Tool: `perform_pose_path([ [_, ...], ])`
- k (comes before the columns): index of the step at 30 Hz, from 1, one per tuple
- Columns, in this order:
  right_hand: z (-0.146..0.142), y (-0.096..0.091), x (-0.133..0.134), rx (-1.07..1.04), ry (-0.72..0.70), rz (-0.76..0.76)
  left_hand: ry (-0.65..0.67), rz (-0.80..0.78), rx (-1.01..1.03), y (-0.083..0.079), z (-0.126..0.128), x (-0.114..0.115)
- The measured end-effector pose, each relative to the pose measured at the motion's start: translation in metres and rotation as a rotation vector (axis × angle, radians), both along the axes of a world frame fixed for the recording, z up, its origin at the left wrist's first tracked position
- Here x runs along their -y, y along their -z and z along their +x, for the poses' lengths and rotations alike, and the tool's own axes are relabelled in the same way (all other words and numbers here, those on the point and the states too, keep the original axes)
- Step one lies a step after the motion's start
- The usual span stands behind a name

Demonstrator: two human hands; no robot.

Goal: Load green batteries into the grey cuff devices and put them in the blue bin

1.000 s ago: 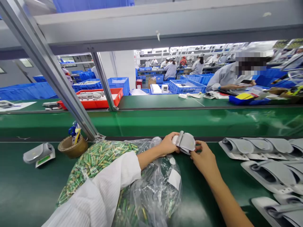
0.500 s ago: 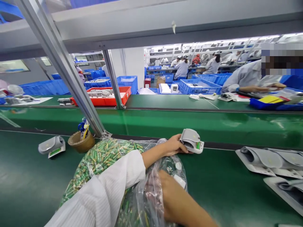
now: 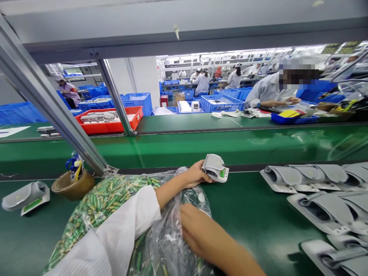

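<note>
My left hand [image 3: 195,175] grips a grey wrist-cuff device [image 3: 215,167] with a white body, held just above the green bench at its far edge. My right hand [image 3: 195,228] reaches into a clear plastic bag [image 3: 169,245] full of green batteries [image 3: 103,201]; its fingers are buried in the plastic and hidden. My left forearm, in a white sleeve, lies across the bag.
Several more grey cuff devices [image 3: 313,191] lie in rows at the right. One more device [image 3: 24,195] and a brown bowl [image 3: 72,184] with small tools sit at the left. A slanted metal post [image 3: 54,111] rises behind the bag. Other workers sit across the green conveyor [image 3: 230,143].
My right hand left the cuff device and went down into the battery bag. My left hand keeps hold of the device, now turned with its white body facing right.
</note>
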State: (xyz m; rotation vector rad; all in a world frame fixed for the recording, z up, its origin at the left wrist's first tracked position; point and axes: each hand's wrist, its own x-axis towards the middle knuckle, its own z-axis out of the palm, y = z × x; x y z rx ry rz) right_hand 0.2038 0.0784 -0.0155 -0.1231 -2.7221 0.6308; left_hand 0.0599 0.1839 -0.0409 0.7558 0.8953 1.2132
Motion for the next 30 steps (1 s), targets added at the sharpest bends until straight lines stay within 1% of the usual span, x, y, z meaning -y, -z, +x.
perform_pose_path([
  [1, 0.012, -0.008, -0.012, -0.053, 0.048, -0.096, -0.012, -0.001, -0.003, 0.001, 0.0, 0.0],
  [2, 0.024, -0.014, -0.025, -0.14, 0.131, -0.2, -0.024, -0.001, -0.006, 0.001, 0.001, 0.0],
  [4, 0.047, -0.019, -0.051, -0.339, 0.366, -0.328, -0.038, 0.003, -0.005, 0.001, 0.002, -0.001],
  [6, 0.065, -0.015, -0.074, -0.488, 0.649, -0.373, -0.04, 0.006, -0.004, 0.0, 0.003, 0.0],
  [7, 0.071, -0.011, -0.084, -0.522, 0.773, -0.378, -0.037, 0.003, -0.012, -0.001, 0.004, 0.0],
  [8, 0.077, -0.006, -0.092, -0.523, 0.868, -0.376, -0.034, 0.001, -0.023, -0.002, 0.004, 0.001],
  [9, 0.081, -0.002, -0.098, -0.488, 0.928, -0.367, -0.03, -0.001, -0.036, -0.003, 0.004, 0.001],
  [10, 0.084, 0.002, -0.103, -0.431, 0.95, -0.344, -0.024, 0.001, -0.051, -0.004, 0.005, 0.002],
  [11, 0.085, 0.006, -0.106, -0.361, 0.937, -0.308, -0.018, 0.006, -0.065, -0.004, 0.005, 0.002],
  [15, 0.085, 0.015, -0.108, -0.079, 0.804, -0.092, 0.002, 0.032, -0.092, -0.006, 0.004, 0.004],
  [17, 0.084, 0.019, -0.107, -0.009, 0.79, -0.025, 0.013, 0.038, -0.11, -0.005, 0.004, 0.004],
  [19, 0.082, 0.022, -0.107, 0.013, 0.796, 0.003, 0.01, 0.039, -0.141, -0.004, 0.004, 0.004],
  [22, 0.078, 0.022, -0.107, 0.022, 0.809, 0.002, -0.008, 0.053, -0.162, -0.001, 0.006, 0.004],
  [27, 0.066, 0.013, -0.101, 0.033, 0.839, -0.129, -0.096, 0.108, -0.187, 0.008, 0.008, 0.003],
  [30, 0.066, 0.007, -0.096, 0.001, 0.842, -0.17, -0.096, 0.125, -0.213, 0.01, 0.008, 0.003],
])
